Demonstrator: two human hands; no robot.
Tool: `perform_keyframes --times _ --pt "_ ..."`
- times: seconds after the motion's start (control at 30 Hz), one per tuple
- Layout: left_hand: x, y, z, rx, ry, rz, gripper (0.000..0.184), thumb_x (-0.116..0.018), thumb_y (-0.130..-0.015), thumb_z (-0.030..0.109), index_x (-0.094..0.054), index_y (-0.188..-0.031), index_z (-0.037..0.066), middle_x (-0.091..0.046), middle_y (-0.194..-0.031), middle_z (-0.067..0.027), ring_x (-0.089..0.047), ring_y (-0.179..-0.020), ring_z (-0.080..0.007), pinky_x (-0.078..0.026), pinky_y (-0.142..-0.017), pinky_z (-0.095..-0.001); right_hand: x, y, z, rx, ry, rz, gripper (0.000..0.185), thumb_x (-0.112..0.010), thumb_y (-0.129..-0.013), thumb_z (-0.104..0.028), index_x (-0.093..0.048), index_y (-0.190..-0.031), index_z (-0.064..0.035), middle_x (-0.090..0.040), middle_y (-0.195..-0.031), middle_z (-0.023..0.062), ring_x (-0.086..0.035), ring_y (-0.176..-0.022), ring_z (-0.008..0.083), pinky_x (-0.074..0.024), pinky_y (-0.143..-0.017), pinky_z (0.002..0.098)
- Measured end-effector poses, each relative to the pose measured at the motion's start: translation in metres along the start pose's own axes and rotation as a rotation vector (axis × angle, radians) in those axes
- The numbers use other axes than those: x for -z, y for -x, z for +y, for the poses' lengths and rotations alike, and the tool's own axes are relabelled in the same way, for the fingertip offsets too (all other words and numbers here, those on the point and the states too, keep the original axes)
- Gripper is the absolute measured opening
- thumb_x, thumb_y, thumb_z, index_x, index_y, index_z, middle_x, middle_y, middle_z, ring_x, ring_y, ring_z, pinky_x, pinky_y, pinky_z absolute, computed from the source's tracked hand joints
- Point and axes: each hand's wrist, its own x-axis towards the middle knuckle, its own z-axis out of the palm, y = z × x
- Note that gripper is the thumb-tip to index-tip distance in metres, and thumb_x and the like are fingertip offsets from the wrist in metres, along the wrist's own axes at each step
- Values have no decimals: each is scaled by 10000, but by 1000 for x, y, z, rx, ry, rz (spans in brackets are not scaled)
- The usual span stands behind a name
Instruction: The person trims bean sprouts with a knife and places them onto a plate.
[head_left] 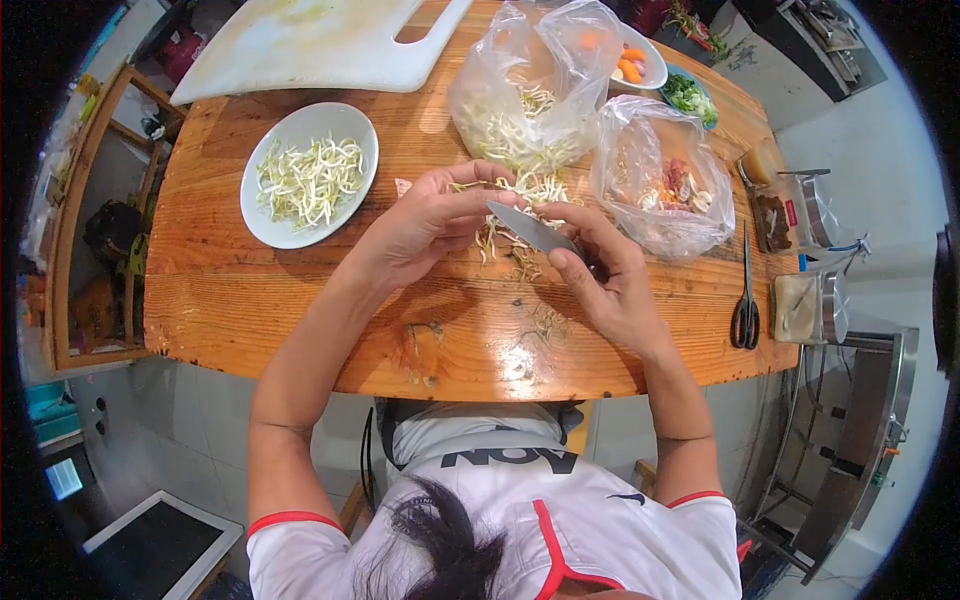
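Note:
My right hand (610, 275) is closed round a small knife (532, 229), its blade pointing up and left toward the other hand. The fingers of my left hand (435, 220) are pinched at the blade's tip, with thin sprout strands between them. Beneath and behind both hands lies a loose pile of bean sprouts (540, 188) on the wooden table. Small trimmed bits (525, 265) are scattered in front of the pile. To the left, a white plate (252, 215) holds more sprouts. An open plastic bag (530, 85) of sprouts stands just behind the pile.
A white cutting board (300, 45) lies at the back left. Right of centre is a plastic bag (665, 180) with reddish and white food. Behind it are a bowl (655, 68) of orange pieces and chopped greens (690, 97). Black scissors (745, 318) and jars (797, 308) stand at the right.

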Motion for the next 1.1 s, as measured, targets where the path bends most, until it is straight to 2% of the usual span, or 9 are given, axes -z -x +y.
perform_keyframes --times 0.17,0.37,0.57,0.67,0.7,0.8,0.9,1.0,1.1 --pt "-3 1 2 15 -24 35 347 -702 -814 136 -533 -1114 92 -676 -952 -33 -630 -766 -53 -484 -637 -185 0 0 -1 -6 0 -6 296 -624 -881 -95 -589 -1168 -30 -643 -925 59 -527 -735 99 -446 -658 266" --pt "-3 0 -1 23 -59 24 365 -711 -807 144 -533 -1120 89 -680 -984 -48 -659 -873 -91 -520 -750 -218 -1 1 1 8 -10 19 269 -622 -881 -83 -595 -1142 -24 -647 -933 58 -539 -761 99 -451 -677 268" --pt "-4 2 10 -39 -86 40 327 -623 -836 135 -517 -1133 48 -588 -828 13 -551 -690 -51 -443 -600 -187 5 2 0 -40 -9 -99 296 -627 -885 -134 -593 -1166 -48 -658 -906 72 -539 -708 128 -453 -651 283" --pt "-1 2 16 -143 136 160 314 -538 -851 129 -495 -1142 22 -505 -807 10 -453 -642 -51 -375 -534 -187 6 1 -2 25 99 -256 361 -620 -891 -197 -578 -1232 -88 -652 -863 114 -547 -669 178 -453 -633 311" --pt "7 1 17 -147 137 115 313 -492 -857 122 -473 -1150 14 -494 -859 -14 -447 -673 -57 -372 -534 -189 6 0 -6 14 122 -308 381 -617 -892 -211 -569 -1252 -97 -649 -870 127 -552 -673 199 -457 -637 324" --pt "14 -1 16 -169 199 24 285 -496 -878 176 -491 -1113 15 -467 -780 17 -426 -614 -59 -360 -522 -187 5 -2 -12 -4 177 -435 434 -615 -889 -252 -547 -1294 -114 -641 -895 160 -573 -696 251 -468 -657 358" --pt "18 -1 18 -162 -19 87 201 -542 -879 189 -561 -983 18 -472 -700 35 -423 -563 -68 -358 -506 -207 3 -1 -5 13 218 -485 471 -641 -868 -293 -551 -1289 -100 -633 -926 179 -599 -742 282 -481 -685 380" --pt "4 -2 13 -287 -690 302 151 -626 -844 175 -634 -851 24 -476 -614 41 -436 -522 -72 -351 -487 -231 6 0 -5 55 260 -460 467 -683 -825 -295 -591 -1219 -61 -626 -925 189 -618 -777 307 -490 -697 392" --pt "0 2 14 -311 -1239 295 96 -695 -778 123 -688 -824 39 -579 -631 -16 -512 -552 -95 -402 -517 -255 6 2 6 88 287 -410 392 -700 -769 -218 -632 -1098 -16 -626 -894 187 -630 -780 318 -497 -686 387"
